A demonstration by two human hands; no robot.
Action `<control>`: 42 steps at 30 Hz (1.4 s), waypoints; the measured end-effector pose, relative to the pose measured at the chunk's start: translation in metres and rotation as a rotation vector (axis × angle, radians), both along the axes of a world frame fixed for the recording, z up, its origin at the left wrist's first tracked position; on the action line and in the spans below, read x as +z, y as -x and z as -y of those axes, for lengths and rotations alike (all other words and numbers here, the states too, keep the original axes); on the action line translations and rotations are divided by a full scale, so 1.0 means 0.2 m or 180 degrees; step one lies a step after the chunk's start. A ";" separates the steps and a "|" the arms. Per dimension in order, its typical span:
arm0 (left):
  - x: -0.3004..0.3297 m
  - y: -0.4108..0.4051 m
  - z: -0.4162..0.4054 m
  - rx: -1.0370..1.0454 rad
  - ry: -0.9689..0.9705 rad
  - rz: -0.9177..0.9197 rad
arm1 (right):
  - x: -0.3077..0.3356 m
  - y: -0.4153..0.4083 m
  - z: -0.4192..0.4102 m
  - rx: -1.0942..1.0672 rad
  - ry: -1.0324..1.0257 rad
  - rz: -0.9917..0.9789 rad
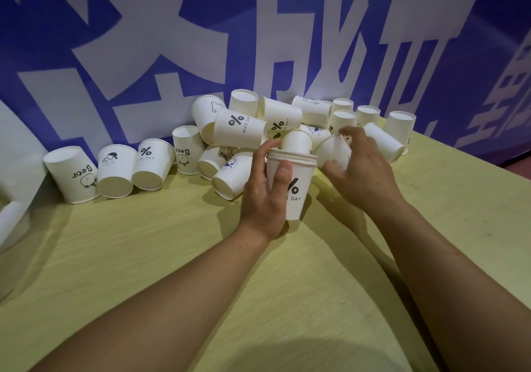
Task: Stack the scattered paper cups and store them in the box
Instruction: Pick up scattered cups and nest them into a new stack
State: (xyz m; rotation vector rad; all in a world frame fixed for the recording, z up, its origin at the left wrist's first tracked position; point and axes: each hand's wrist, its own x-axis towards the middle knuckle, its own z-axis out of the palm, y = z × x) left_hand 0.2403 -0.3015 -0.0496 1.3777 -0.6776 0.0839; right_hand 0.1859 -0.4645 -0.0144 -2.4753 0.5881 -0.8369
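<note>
Several nested cups form the stack (pixel 290 182) that the left hand (pixel 265 190) grips upright above the table (pixel 143 256), mouth ready, while the right hand (pixel 359 167) curls round a blurred loose cup (pixel 333 149) (box unseen).

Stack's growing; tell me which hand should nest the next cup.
Right. The right hand already grips a loose white paper cup beside the stack of white paper cups held in the left hand.
</note>
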 end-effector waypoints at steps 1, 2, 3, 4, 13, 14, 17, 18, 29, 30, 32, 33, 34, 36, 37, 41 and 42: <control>0.00 0.00 0.00 -0.0023 -0.0045 0.0028 | 0.01 0.01 0.00 0.0022 -0.0166 0.0316; 0.00 0.00 0.00 -0.0034 -0.0104 0.0062 | 0.03 0.01 -0.01 0.0064 -0.0330 0.0640; 0.00 0.01 0.00 -0.0032 -0.0190 0.0108 | 0.04 0.02 -0.01 0.0127 -0.0494 0.0947; -0.01 0.01 0.00 -0.0037 -0.0308 0.0163 | 0.06 0.02 -0.02 0.0206 -0.0649 0.1216; -0.01 0.02 0.00 -0.0273 -0.0785 0.0414 | 0.07 0.05 -0.11 0.0978 -0.0780 0.1549; -0.01 0.02 0.00 -0.0241 -0.0747 0.0414 | 0.06 0.04 -0.11 0.1002 -0.0801 0.1533; -0.02 0.02 0.00 -0.0174 -0.0580 0.0401 | 0.05 0.04 -0.14 0.1202 -0.0910 0.1465; -0.02 0.01 0.00 -0.0131 -0.0518 0.0377 | 0.04 0.03 -0.15 0.1291 -0.0917 0.1433; 0.11 0.14 -0.13 0.0774 -0.0169 0.0148 | 0.05 0.07 -0.30 0.1808 -0.0862 0.1251; 0.12 0.14 -0.17 0.0890 -0.0200 0.0159 | 0.06 0.07 -0.32 0.1830 -0.0929 0.1255; 0.12 0.13 -0.26 0.1005 -0.0313 0.0169 | 0.09 0.05 -0.35 0.1788 -0.0988 0.1231; 0.11 0.12 -0.31 0.1044 -0.0367 0.0181 | 0.11 0.03 -0.36 0.1712 -0.0957 0.1191; 0.10 0.10 -0.36 0.1091 -0.0389 0.0202 | 0.14 0.01 -0.38 0.1590 -0.0855 0.1127; 0.08 0.08 -0.45 0.1212 -0.0331 0.0217 | 0.19 -0.05 -0.40 0.1311 -0.0531 0.0895; 0.07 0.07 -0.49 0.1268 -0.0270 0.0217 | 0.20 -0.09 -0.40 0.1211 -0.0368 0.0758; 0.02 0.04 -0.59 0.1473 0.0056 -0.0081 | 0.22 -0.23 -0.47 0.1088 0.0152 0.0301; 0.01 0.03 -0.59 0.1467 0.0088 -0.0185 | 0.22 -0.27 -0.48 0.1033 0.0220 0.0210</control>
